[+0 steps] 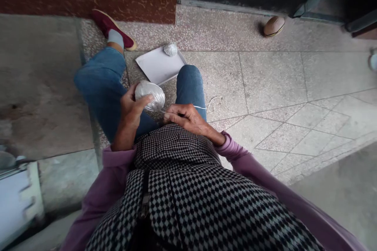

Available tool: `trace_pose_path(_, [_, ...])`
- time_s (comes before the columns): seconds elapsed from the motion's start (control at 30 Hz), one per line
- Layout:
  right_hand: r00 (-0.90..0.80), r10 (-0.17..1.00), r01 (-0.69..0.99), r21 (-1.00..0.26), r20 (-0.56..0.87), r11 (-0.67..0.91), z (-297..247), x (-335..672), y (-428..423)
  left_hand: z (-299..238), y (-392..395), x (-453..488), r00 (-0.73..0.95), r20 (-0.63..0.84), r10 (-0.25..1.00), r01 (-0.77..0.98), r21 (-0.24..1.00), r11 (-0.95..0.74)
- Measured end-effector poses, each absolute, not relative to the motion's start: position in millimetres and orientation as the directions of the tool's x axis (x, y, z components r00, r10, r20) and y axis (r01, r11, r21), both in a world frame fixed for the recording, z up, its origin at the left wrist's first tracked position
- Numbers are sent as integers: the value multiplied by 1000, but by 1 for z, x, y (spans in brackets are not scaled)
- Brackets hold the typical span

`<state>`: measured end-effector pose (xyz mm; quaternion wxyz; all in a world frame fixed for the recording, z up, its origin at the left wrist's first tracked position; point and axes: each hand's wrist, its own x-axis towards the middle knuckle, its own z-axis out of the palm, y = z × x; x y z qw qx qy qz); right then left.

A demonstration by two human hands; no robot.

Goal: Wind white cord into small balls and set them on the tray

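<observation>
My left hand (131, 110) is closed round a pale, silvery-white ball of thread (149, 95), held above my lap between my knees. My right hand (185, 117) rests against my checked top, fingers pinched together on a thin white thread (203, 107) that runs from the ball and trails right onto the floor in a loose loop. A second, smaller ball of thread (170, 49) sits on a white sheet (159, 66) on the floor beyond my knees.
I sit with legs in blue jeans, a red shoe (113, 27) on my left foot. A terrazzo floor spreads right. A brown oval object (273, 26) lies by a dark doorway. A concrete slab is at left.
</observation>
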<state>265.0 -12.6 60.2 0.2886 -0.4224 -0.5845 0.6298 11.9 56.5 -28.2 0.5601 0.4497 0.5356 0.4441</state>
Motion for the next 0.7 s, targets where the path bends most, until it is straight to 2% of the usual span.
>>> trace_pose_path(0.1, [-446, 888, 163, -986, -115, -46, 72, 277, 12, -27, 55, 14, 79, -268, 960, 1, 963, 268])
trace_pose_path(0.23, [-418, 908, 193, -976, 10, 100, 63, 283, 51, -10, 50, 22, 249, -312, 917, -46, 942, 333])
trace_pose_path(0.33, [-419, 908, 153, -986, -1, 70, 45, 281, 68, 3, 46, 25, 342, -304, 889, -91, 931, 354])
trace_pose_path(0.53, [-477, 879, -39, -999, 1, -20, 7, 277, 81, 0, 40, 23, 462, -241, 854, -135, 932, 336])
trace_pose_path(0.7, [-465, 884, -137, -990, 51, -15, -15, 272, 93, 11, 31, 27, 453, -169, 875, -271, 909, 316])
